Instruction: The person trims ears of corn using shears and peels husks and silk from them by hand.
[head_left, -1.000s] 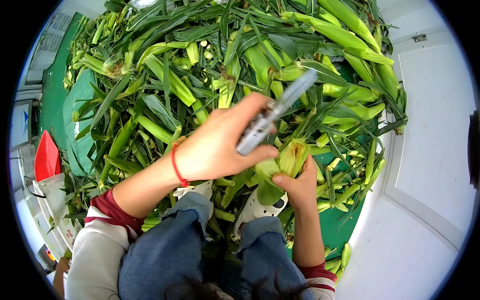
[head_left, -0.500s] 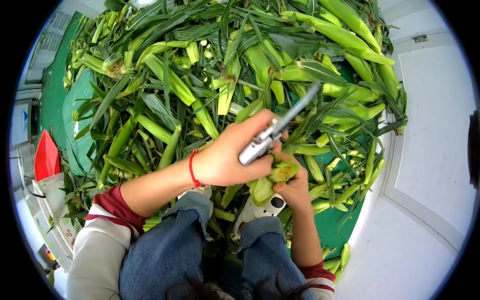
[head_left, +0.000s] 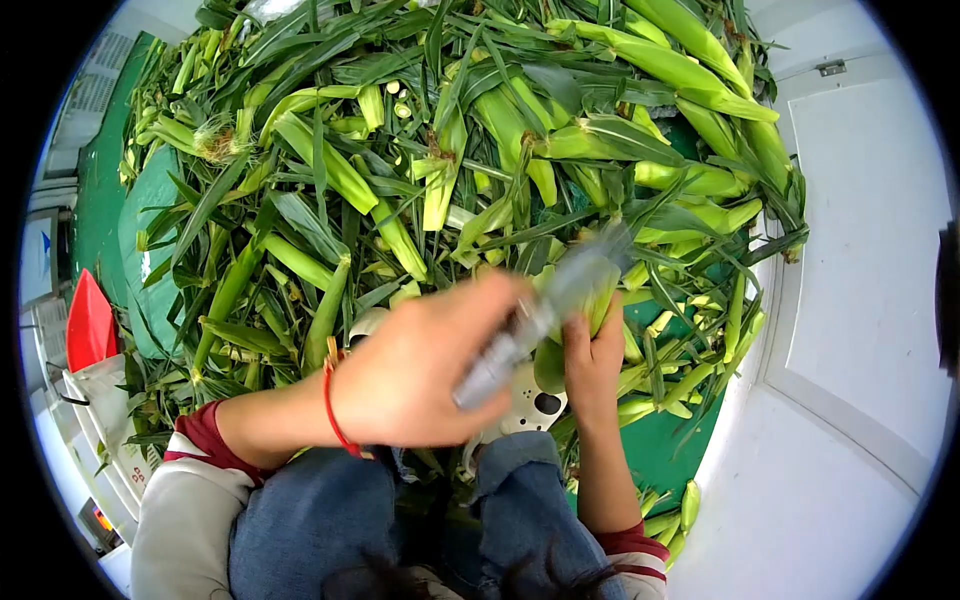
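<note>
My left hand (head_left: 425, 360), a red cord at its wrist, is closed around the grey handle of a knife (head_left: 492, 362). Motion smears both hand and knife, and the blade points up and right, overlapping the corn in this view. In my right hand (head_left: 596, 362) is a green-husked ear of corn (head_left: 549, 368), gripped between thumb and fingers. The knife and left hand hide part of the ear. Both hands are above my shoes, in front of a large heap of corn ears and leaves (head_left: 330, 190).
A green mat (head_left: 665, 440) lies under the heap. White panels (head_left: 850, 250) stand along the right. At the left are a red pointed object (head_left: 90, 322) and a white container (head_left: 105, 400). A few small ears (head_left: 690, 508) lie at lower right.
My left hand has moved left and down with the knife. My right hand has shifted slightly upward, and the ear's end that faced me is no longer in sight.
</note>
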